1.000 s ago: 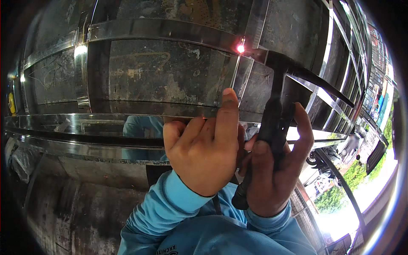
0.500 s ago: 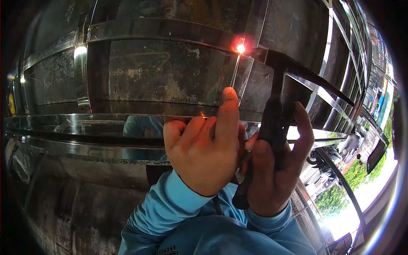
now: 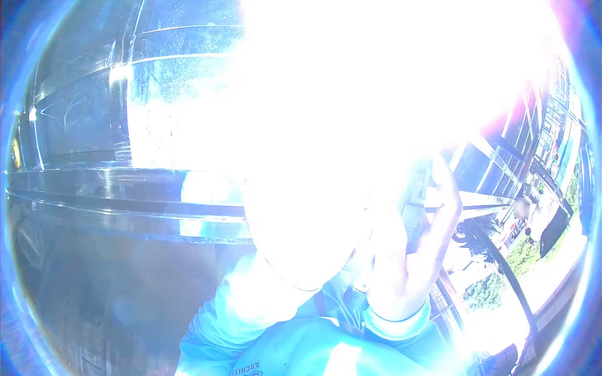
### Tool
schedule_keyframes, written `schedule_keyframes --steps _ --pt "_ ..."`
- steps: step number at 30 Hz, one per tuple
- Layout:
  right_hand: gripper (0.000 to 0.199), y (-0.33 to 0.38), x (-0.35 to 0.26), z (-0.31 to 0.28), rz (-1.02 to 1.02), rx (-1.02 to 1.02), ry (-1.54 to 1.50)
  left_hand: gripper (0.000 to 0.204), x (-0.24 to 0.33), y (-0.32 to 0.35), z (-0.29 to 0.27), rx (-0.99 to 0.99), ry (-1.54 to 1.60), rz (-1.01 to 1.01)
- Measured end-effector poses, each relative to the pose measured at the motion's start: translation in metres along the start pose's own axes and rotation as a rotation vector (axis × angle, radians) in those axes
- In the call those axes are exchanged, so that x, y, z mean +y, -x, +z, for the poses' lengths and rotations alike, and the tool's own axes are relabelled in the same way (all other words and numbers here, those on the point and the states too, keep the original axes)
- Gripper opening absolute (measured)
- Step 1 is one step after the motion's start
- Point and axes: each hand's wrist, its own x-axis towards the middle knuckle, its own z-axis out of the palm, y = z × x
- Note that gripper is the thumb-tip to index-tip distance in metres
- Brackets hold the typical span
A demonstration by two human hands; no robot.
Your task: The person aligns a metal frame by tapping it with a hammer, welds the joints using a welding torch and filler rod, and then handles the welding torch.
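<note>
A white glare from a welding arc swamps the upper middle and hides the arc spot. My left hand (image 3: pixel 304 244) is washed out, its fingers lost in the glare; half a second ago it was closed on a thin filler rod, which cannot be seen now. My right hand (image 3: pixel 443 229) is wrapped round the handle of a TIG torch (image 3: pixel 416 191), pale in the light, with its head hidden. In front of both hands lies a shiny metal frame (image 3: pixel 135 185) of square tubes over a dark metal surface (image 3: pixel 75 125).
A yellow object (image 3: pixel 16 152) lies at the far left edge. On the right are more metal bars (image 3: pixel 495 156), a motorbike (image 3: pixel 480 241) and green plants (image 3: pixel 486 292) in daylight. My blue-clad knee (image 3: pixel 295 348) is close beneath the hands.
A small red glow at the torch head has become a blinding white glare over the work, my left hand and the torch head. My hands and forearms have barely moved.
</note>
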Motion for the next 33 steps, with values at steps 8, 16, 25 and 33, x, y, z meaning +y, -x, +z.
schedule_keyframes --steps 8,16,25,33 --pt "0.075 0.005 -0.006 0.006 0.187 -0.001 -0.422 0.041 0.000 0.003 0.002 -0.034 -0.047 -0.002" --pt "0.072 0.007 -0.007 0.004 0.200 -0.013 -0.334 0.044 -0.003 0.003 0.004 0.022 -0.034 0.009" --pt "0.073 0.007 -0.002 0.009 0.134 -0.030 -0.435 0.044 -0.005 0.006 0.003 -0.006 -0.030 0.001" --pt "0.074 0.008 -0.004 0.007 0.173 -0.014 -0.369 0.039 -0.005 0.002 0.005 0.048 -0.025 0.002"
